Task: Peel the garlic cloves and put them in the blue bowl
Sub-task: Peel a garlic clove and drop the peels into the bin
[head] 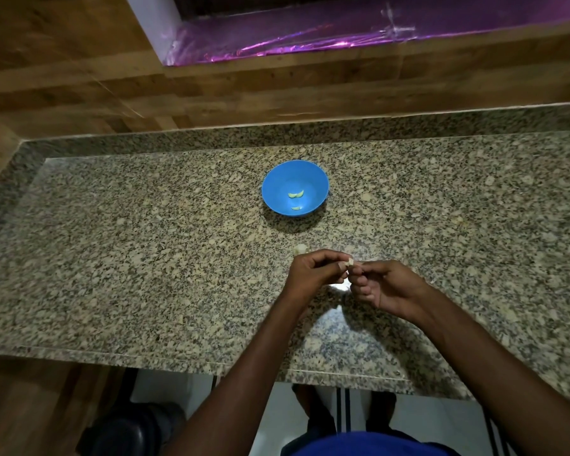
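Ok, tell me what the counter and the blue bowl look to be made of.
Counter: looks like polished granite, with speckled beige, grey and black grain and a sheen near the hands; an imitation can't be ruled out.
Blue bowl: probably plastic, an even saturated blue with a thin rim and soft, dull gloss.

Garlic clove (348, 263) mostly hidden between my left grip (313, 271) and right grip (380, 284); only small pale tip shows, can't tell how much skin remains. Fingertips of both grips curled inward, contact points out of my sight. Pale scrap (300, 248) on surface (145, 258) just beyond left grip: too small to tell peel from clove. Pieces in blue bowl (295, 187) well beyond grips: tiny, count uncertain. Surface cut off at right edge. Dark blurred object (125, 432) below surface, unidentifiable.
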Demonstrator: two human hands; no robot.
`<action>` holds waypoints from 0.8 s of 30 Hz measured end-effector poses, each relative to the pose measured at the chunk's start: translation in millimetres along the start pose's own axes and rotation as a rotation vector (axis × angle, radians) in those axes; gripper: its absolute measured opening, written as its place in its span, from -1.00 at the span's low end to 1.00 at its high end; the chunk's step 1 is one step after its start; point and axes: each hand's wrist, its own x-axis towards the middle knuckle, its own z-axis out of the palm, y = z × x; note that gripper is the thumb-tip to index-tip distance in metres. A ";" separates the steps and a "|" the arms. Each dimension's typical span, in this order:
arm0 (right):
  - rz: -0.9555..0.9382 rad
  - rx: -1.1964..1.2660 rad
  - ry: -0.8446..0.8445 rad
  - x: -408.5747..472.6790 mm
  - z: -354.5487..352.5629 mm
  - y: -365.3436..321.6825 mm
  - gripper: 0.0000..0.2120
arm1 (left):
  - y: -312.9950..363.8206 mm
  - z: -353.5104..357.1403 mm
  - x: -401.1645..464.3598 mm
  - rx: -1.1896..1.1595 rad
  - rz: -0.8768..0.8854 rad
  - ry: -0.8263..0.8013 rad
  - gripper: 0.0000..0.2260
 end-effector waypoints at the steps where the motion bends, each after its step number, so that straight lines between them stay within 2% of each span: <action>1: -0.005 -0.030 0.008 -0.4 0.6 -0.7 -0.88 | -0.3 -0.1 -0.3 0.008 0.006 0.003 -0.84; 6: -0.052 -0.406 0.135 -1.5 -2.9 -2.7 -0.73 | -0.4 -1.7 -0.2 0.087 0.056 0.050 -0.89; 12: -0.166 -0.573 0.243 -3.3 1.4 -1.4 -0.66 | -4.6 -6.9 4.9 0.141 0.047 0.021 -0.87; 18: -0.219 -0.638 0.286 -1.2 -3.1 4.7 -0.75 | -11.9 -10.7 7.4 0.203 0.026 0.063 -0.89; 24: -0.222 -0.659 0.441 6.5 -11.9 11.4 -0.85 | -19.5 -13.6 15.8 0.305 0.005 0.180 -0.92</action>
